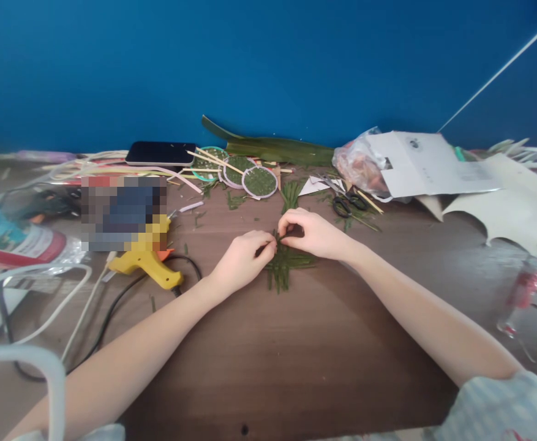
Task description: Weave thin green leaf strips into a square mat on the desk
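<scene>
Narrow green leaf strips point(278, 278) lie crossed over and under each other on the table, like a small woven mat. My left hand point(245, 257) is closed in a pinch at the upper left of the weave. From the right, my right hand point(311, 234) pinches at the same spot, thumb and forefinger closed on a strip. The fingertips of both hands nearly meet. Loose strip ends point(291, 195) fan out behind my right hand. My fingers hide part of the weave.
Behind lie round green fans point(259, 182), a phone point(160, 154), scissors point(348, 202) and a long leaf point(280, 149). On the left are a yellow glue gun point(151, 260) and cables. Cut white card point(438, 165), a plastic bag point(360, 162) and a clear bottle point(520, 294) sit right.
</scene>
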`<control>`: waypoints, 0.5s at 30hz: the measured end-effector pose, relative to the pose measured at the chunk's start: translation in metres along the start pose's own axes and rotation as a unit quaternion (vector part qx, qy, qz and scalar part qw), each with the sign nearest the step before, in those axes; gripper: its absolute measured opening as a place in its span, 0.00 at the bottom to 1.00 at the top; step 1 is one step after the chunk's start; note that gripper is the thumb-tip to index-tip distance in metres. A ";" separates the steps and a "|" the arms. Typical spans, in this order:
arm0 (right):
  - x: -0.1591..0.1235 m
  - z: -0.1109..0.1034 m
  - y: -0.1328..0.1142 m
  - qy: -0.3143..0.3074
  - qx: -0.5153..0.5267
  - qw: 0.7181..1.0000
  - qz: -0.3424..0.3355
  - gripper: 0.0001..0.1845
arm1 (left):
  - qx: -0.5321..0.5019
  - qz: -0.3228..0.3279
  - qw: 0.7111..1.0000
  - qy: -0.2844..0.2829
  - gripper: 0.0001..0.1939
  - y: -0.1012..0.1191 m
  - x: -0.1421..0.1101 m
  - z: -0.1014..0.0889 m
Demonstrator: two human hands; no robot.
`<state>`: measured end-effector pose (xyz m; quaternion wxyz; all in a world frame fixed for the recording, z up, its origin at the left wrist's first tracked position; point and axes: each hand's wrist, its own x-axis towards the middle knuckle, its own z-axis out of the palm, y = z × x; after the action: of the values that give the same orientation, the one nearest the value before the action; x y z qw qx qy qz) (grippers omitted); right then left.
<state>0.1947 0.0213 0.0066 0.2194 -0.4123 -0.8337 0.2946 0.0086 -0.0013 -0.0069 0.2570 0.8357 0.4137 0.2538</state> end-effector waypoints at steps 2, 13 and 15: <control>0.000 0.001 0.000 0.000 -0.011 1.000 -0.009 0.05 | -0.001 0.001 1.000 0.001 0.10 0.000 0.000 0.000; -0.001 0.000 -0.006 -0.023 -0.020 1.000 0.008 0.07 | 0.004 0.007 1.000 0.003 0.10 -0.001 0.000 0.000; -0.001 0.000 -0.006 -0.026 -0.022 0.999 0.004 0.07 | 0.004 0.008 1.000 0.004 0.10 0.000 0.000 0.000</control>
<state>0.1920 0.0174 0.0110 0.1871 -0.4127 -0.8438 0.2877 0.0086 -0.0015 -0.0073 0.2495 0.8392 0.4089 0.2575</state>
